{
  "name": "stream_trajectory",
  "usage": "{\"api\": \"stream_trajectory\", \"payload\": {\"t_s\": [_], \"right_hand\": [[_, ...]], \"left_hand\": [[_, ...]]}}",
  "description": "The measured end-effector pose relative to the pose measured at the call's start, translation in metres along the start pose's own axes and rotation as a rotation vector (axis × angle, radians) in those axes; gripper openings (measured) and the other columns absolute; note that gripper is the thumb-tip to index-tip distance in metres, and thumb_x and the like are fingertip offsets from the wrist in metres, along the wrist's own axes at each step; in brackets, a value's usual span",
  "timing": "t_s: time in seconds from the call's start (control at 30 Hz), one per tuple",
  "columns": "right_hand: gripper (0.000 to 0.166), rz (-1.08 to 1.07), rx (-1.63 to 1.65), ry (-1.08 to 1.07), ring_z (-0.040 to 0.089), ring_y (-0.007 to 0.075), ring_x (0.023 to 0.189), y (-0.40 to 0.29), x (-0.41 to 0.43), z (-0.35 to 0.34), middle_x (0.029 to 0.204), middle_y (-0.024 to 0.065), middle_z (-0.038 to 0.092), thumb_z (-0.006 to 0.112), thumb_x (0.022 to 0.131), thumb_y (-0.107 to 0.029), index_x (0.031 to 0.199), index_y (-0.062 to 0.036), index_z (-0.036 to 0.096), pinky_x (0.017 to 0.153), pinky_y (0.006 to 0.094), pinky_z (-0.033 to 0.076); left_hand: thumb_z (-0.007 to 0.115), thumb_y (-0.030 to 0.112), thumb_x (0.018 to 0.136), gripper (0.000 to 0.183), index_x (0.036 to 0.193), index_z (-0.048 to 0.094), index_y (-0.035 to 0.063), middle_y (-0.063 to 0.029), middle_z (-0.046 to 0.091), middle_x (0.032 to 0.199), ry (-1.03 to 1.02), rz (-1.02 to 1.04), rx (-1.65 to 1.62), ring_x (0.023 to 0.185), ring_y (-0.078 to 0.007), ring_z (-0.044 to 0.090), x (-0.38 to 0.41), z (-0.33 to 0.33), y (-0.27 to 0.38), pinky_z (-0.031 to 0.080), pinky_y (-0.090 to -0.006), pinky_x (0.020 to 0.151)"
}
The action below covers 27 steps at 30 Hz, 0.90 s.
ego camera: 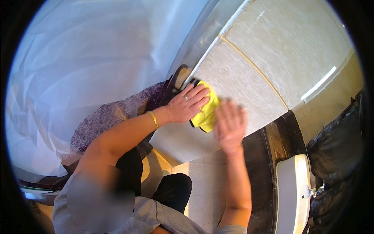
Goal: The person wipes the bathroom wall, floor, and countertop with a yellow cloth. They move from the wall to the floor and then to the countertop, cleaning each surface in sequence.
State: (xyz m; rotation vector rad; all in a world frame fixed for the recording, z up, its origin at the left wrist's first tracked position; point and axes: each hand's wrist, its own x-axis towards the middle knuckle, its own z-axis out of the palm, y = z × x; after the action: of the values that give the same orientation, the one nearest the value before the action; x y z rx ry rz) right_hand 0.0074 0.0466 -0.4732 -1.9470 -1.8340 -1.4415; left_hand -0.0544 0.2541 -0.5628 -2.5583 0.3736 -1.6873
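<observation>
My left hand (188, 103) presses down on a yellow cloth (211, 93) with dark edging, its fingers spread over the cloth's left part. A ring sits on one finger, and a gold bangle (153, 120) is round the wrist. Under the cloth is a pale, streaked tile surface (242, 82). My right hand (230, 125) is blurred, with its fingers extended and slightly apart. It overlaps the cloth's right edge in view; whether it touches the cloth is hard to tell.
A gold joint line (254, 65) crosses the tiles. Dark stone edging (257, 163) runs beside a white basin (292, 190) with a chrome tap (317, 190). Black sheeting (336, 146) hangs at right. White sheeting (87, 58) and a purple mottled piece (96, 124) lie left.
</observation>
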Motion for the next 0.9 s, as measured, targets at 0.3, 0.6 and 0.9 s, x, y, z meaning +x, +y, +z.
{"api": "stream_trajectory", "payload": {"t_s": [0.3,0.6,0.9], "right_hand": [[0.039,0.130,-0.261,0.123,0.039,0.0286,0.137,0.053,0.061,-0.033,0.142,0.0085,0.050,0.061,0.082,-0.016,0.121,-0.0161,0.065,0.114,0.0460,0.025],[0.039,0.055,-0.269,0.061,0.042,0.0239,0.135,0.066,0.058,-0.044,0.141,0.0017,0.051,0.065,0.078,-0.015,0.117,-0.0195,0.067,0.107,0.0421,0.036],[0.041,0.026,-0.303,0.144,0.045,0.0219,0.133,0.066,0.063,-0.036,0.139,0.0005,0.054,0.062,0.078,-0.009,0.117,-0.0229,0.068,0.106,0.0397,0.036]], "left_hand": [[0.058,0.044,0.085,0.065,0.128,0.048,-0.0034,-0.0263,0.038,0.145,0.249,-0.194,-0.032,0.138,-0.0441,0.029,0.055,0.030,0.055,0.016,-0.0602,0.111],[0.056,0.045,0.088,0.055,0.130,0.055,0.0098,-0.0103,0.044,0.145,0.082,0.034,-0.061,0.137,-0.0266,0.037,0.055,0.013,0.037,0.017,-0.0556,0.112],[0.048,0.028,0.092,0.043,0.133,0.053,0.0195,-0.0003,0.045,0.146,-0.108,0.497,-0.046,0.133,-0.0152,0.041,-0.043,0.066,0.085,0.034,-0.0395,0.101]]}}
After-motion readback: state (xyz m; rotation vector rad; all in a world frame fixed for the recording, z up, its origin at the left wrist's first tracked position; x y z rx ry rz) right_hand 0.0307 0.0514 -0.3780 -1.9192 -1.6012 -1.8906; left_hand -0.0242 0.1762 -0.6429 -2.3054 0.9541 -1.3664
